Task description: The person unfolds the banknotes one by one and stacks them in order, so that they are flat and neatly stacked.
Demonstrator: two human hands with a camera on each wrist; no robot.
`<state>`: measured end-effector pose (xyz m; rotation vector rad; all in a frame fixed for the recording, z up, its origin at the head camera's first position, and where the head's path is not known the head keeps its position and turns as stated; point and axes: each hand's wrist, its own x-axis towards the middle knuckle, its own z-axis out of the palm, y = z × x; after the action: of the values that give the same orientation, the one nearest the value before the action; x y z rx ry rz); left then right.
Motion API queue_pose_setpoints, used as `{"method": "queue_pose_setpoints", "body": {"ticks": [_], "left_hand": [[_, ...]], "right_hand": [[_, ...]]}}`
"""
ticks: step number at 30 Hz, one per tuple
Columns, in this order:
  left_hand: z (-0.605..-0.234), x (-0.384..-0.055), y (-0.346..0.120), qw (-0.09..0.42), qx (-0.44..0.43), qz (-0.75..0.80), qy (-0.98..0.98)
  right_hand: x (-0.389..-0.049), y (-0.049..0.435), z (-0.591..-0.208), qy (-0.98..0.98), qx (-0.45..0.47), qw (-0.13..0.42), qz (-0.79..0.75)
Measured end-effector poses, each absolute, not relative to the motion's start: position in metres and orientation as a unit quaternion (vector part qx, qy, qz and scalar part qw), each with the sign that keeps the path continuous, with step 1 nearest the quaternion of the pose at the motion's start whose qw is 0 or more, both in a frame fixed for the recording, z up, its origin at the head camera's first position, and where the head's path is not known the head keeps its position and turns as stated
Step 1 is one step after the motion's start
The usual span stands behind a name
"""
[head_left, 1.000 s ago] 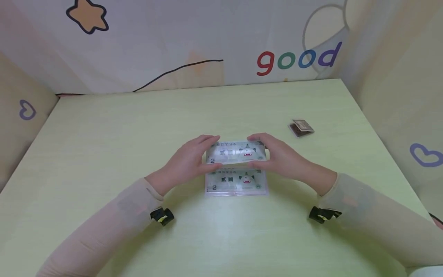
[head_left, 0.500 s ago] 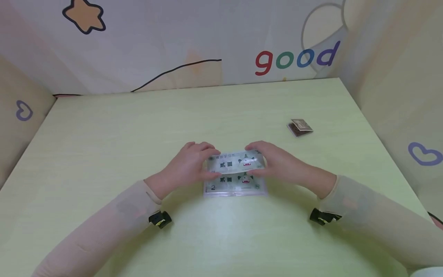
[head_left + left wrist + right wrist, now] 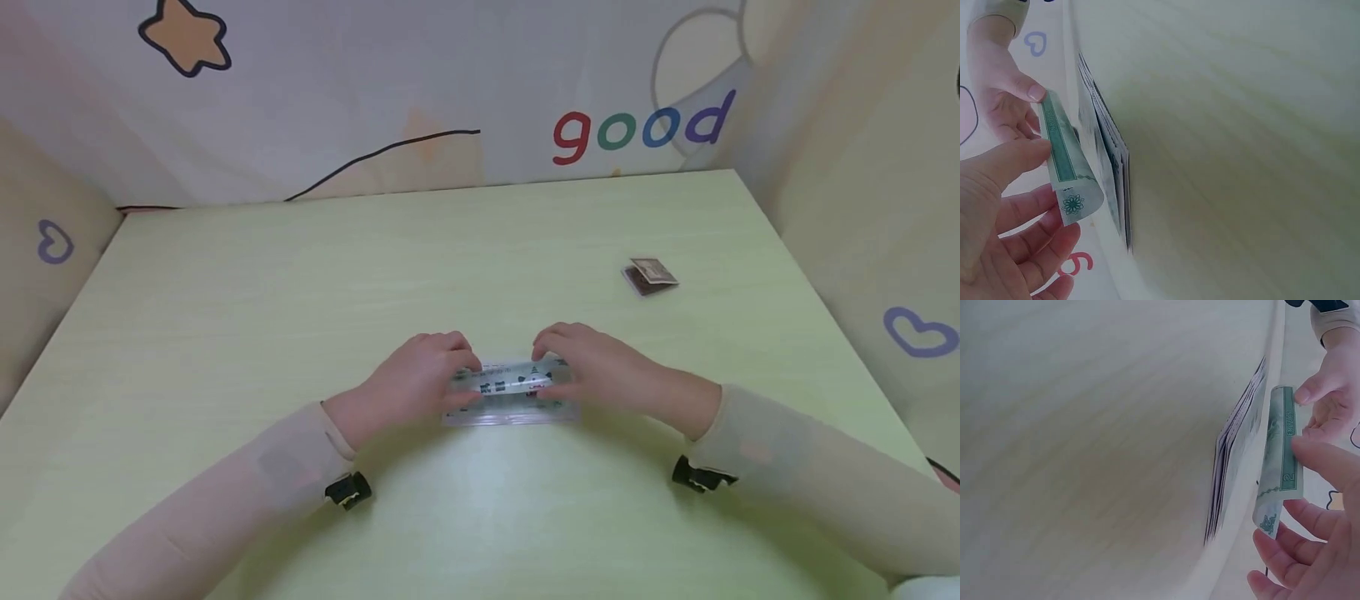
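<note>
A green-and-white play banknote [image 3: 513, 380] is bent into a curved fold between my two hands, close over a stack of similar notes [image 3: 513, 410]. My left hand [image 3: 420, 379] pinches its left end, with the thumb on the near edge and the fingers on the far edge. At the right end, my right hand [image 3: 603, 371] pinches it the same way. In the left wrist view, the bent banknote [image 3: 1063, 156] shows its green border and a flower print. The right wrist view shows the stack [image 3: 1229, 456] lying flat beneath the note.
A small folded brown note [image 3: 652, 275] rests on the pale table [image 3: 300, 275], beyond my right hand. A printed cloth wall [image 3: 337, 83] with the word "good" rises along the back edge. Part of a white object [image 3: 926, 587] shows at the bottom right corner.
Both hands have come down and nearer, bringing the banknote close over the stack. The note, nearly flat one second ago, is now strongly curved, its long edges closer together.
</note>
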<state>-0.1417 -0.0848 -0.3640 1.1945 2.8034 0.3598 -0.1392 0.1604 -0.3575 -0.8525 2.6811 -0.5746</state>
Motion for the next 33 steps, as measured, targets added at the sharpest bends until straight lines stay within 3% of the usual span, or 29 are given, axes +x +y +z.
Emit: {"method": "queue_pose_setpoints", "body": {"ticks": [10,25,33], "left_hand": [[-0.366,-0.142,-0.082,0.055,0.383,0.071,0.920],[-0.369,-0.134,-0.077,0.064,0.361,0.001,0.930],[-0.372,-0.127,-0.076,0.066,0.360,-0.037,0.930]], "right_hand": [[-0.137,0.156,-0.362,0.935,-0.292,0.154,-0.126],[-0.121,0.166,-0.359,0.897,-0.411,0.149,-0.062],[-0.118,0.172,-0.359,0.876,-0.423,0.230,-0.013]]}}
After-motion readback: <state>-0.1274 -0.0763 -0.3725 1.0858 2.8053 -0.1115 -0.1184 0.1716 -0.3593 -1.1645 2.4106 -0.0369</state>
